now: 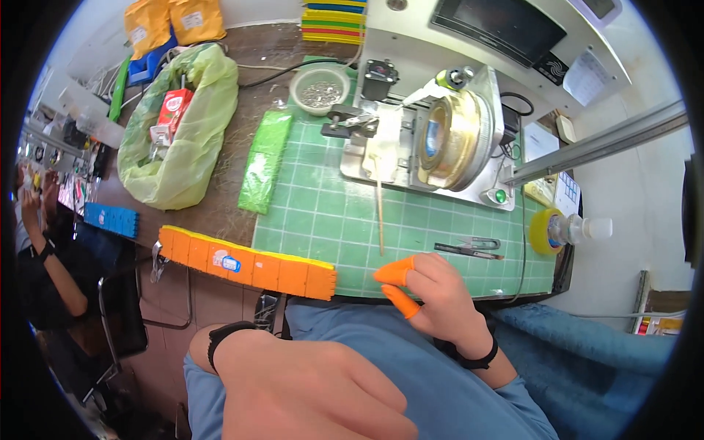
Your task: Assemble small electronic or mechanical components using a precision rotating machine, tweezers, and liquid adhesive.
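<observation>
My left hand (312, 389) is raised close in the lower middle, its back toward me and its fingers bent down out of sight. My right hand (444, 297) hovers at the front edge of the green gridded cutting mat (315, 224). Orange finger cots cover its thumb and index finger; these two are apart, with nothing visible between them. Left of it lies a long orange notched strip (246, 265) with a yellow layer along its back. Thread snips (480, 243) and a dark slim tool (469, 252) rest on the mat beyond the right hand.
A machine with a spool of clear line (451, 139) stands behind the mat, a thin stick (380, 213) reaching forward from it. Farther left are a bowl of small metal parts (320, 91), a green strip (264, 161) and a plastic bag (180, 132). A bottle (561, 231) stands right.
</observation>
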`<state>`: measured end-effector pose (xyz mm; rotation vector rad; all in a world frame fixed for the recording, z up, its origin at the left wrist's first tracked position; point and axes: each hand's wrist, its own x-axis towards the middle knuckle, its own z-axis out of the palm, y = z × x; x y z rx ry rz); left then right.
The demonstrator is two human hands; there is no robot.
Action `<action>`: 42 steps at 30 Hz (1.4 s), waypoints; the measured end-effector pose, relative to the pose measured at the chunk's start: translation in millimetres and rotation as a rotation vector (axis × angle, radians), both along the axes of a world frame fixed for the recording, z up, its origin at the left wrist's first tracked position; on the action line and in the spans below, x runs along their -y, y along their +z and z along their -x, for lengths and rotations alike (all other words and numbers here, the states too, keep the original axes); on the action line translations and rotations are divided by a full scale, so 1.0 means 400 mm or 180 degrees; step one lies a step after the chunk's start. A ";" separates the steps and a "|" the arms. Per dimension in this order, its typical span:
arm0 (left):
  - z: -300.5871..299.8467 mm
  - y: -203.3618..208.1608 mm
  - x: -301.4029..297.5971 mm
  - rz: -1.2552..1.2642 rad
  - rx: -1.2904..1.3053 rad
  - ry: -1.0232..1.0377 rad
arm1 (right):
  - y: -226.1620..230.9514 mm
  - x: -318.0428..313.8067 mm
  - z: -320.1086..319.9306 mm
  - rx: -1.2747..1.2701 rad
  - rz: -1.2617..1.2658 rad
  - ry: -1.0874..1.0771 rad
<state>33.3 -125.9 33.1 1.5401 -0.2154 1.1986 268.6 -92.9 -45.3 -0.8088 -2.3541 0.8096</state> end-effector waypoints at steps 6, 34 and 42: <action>-0.057 0.010 -0.054 0.0081 -0.0195 0.0188 | -0.019 -0.001 -0.044 0.0285 0.0067 -0.0349; 0.014 -0.008 -0.210 0.0499 -0.0977 0.1202 | -0.015 -0.092 0.019 0.0890 0.0479 -0.0555; 0.187 0.004 -0.017 0.0455 -0.1315 0.1648 | -0.010 -0.121 0.056 0.0962 0.0560 -0.0192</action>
